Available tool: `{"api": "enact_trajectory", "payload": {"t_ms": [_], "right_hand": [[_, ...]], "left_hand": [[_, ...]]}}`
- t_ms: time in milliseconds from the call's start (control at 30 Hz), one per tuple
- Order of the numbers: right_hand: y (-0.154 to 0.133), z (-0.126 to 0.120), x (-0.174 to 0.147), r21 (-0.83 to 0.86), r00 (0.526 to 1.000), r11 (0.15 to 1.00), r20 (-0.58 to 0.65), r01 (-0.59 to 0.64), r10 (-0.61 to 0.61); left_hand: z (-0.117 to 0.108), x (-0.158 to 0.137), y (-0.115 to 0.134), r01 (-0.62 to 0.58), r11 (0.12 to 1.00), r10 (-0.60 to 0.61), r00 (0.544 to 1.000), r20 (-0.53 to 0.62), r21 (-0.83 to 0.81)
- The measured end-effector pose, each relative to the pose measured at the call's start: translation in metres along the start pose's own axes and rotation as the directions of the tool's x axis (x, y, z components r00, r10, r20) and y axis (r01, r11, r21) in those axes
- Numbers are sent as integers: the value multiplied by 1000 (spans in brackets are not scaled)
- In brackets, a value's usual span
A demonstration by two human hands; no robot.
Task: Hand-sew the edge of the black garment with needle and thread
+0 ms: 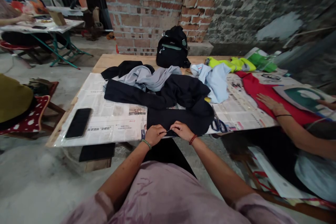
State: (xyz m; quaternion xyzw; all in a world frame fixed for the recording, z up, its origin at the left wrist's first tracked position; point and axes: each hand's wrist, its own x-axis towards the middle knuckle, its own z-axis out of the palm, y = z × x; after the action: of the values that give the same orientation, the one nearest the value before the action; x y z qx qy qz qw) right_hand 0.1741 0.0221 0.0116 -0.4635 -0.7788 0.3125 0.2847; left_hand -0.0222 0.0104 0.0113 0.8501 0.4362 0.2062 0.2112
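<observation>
At the near edge of the table, dark trousers (170, 117) lie with one leg end spread flat in front of me. My left hand (155, 134) is closed in a pinch at the near edge of that leg. Close on its right, my right hand (183, 131) pinches too, its fingertips a short gap from the left ones. Between them shows a thin, pale needle-like thing (168, 130); it is too small to make out exactly. Dark-handled scissors (219, 125) lie right of the cloth.
A phone (78, 122) lies left on the newspaper-covered table (105, 126). Beyond the trousers are grey cloth (149, 77), a light blue garment (212, 80) and a black backpack (172, 49). At right, another person's hand (270, 103) rests on red cloth (258, 91).
</observation>
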Motion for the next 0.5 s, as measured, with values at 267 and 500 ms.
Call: {"api": "enact_trajectory", "payload": {"t_ms": [267, 500], "right_hand": [[1, 0, 1, -30, 999, 999, 34, 35, -34], [1, 1, 1, -32, 996, 998, 74, 62, -59]], "left_hand": [[0, 0, 1, 12, 1000, -12, 1000, 5, 7], [0, 0, 1, -1, 1000, 1, 1000, 6, 11]]}}
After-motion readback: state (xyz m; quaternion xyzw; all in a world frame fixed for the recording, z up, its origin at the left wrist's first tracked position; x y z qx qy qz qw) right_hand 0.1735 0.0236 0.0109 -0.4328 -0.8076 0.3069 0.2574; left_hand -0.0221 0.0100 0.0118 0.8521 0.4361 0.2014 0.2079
